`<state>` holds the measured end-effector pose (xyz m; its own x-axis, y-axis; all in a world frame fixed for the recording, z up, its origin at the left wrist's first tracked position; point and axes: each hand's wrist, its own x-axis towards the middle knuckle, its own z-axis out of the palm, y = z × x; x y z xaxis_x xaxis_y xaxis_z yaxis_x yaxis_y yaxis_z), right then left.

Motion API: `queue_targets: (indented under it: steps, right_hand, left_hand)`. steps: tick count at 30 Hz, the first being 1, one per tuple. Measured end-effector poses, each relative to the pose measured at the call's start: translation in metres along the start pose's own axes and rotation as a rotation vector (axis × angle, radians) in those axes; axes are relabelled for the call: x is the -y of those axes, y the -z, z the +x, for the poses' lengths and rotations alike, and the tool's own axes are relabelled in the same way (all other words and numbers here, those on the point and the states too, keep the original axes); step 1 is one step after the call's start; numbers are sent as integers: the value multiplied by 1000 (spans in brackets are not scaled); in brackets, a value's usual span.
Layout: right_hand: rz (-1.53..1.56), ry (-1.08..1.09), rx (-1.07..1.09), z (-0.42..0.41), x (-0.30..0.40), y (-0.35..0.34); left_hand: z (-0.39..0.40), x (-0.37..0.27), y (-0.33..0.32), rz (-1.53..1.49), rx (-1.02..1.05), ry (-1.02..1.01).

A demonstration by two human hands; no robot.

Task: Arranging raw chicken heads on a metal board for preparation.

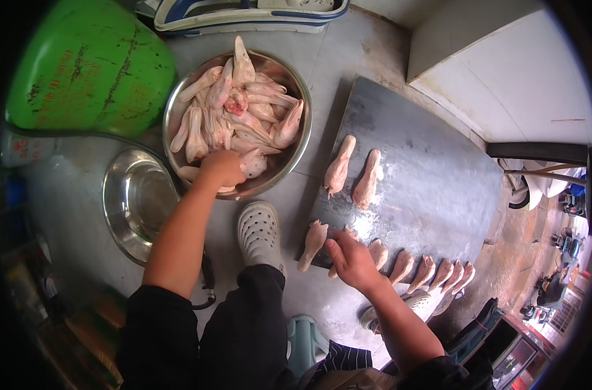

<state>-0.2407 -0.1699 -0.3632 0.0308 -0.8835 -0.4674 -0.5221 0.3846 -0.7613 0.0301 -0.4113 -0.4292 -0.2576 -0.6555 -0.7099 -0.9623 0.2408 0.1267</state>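
A steel bowl on the floor holds a heap of plucked, pale duck heads with bills. My left hand reaches into its near side, against a speckled duck head; its fingertips are hidden, so its grip is unclear. My right hand hovers over the near edge of a dark flat board, thumb and forefinger apart. Beneath it lies a partly covered duck head. Left of that hand is another duck head; several more line the edge to the right. Two duck heads lie farther up the board.
An empty steel basin stands left of the bowl, beside a dark hose. Behind them is a green plastic container. A white-and-blue tub sits at the back. My shoe is between bowl and board, near a light-blue stool.
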Motion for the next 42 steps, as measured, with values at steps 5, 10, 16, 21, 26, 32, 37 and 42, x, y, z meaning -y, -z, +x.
queue_targets:
  steps: [5, 10, 16, 21, 26, 32, 37, 42]
  right_hand:
    - [112, -110, 65, 20, 18, 0]
    - [176, 185, -210, 61, 44, -9]
    - [349, 569, -79, 139, 82, 40]
    - [114, 372, 269, 131, 90, 90]
    - [558, 17, 37, 91, 36, 121]
    - [1618, -318, -652, 48, -97, 138]
    - [1310, -561, -888, 43, -108, 97]
    - [873, -453, -808, 24, -138, 96]
  left_hand:
    - [-9, 16, 9, 127, 11, -126]
    - [-45, -25, 45, -182, 26, -110]
    - [-66, -96, 75, -707, 113, -527]
    - [-59, -106, 88, -629, 185, -432]
    - [-66, -95, 93, -754, -16, -351]
    - [-65, -77, 72, -1045, -118, -286]
    - [-53, -62, 48, -1118, -98, -223]
    - [-52, -61, 42, -1174, -117, -194]
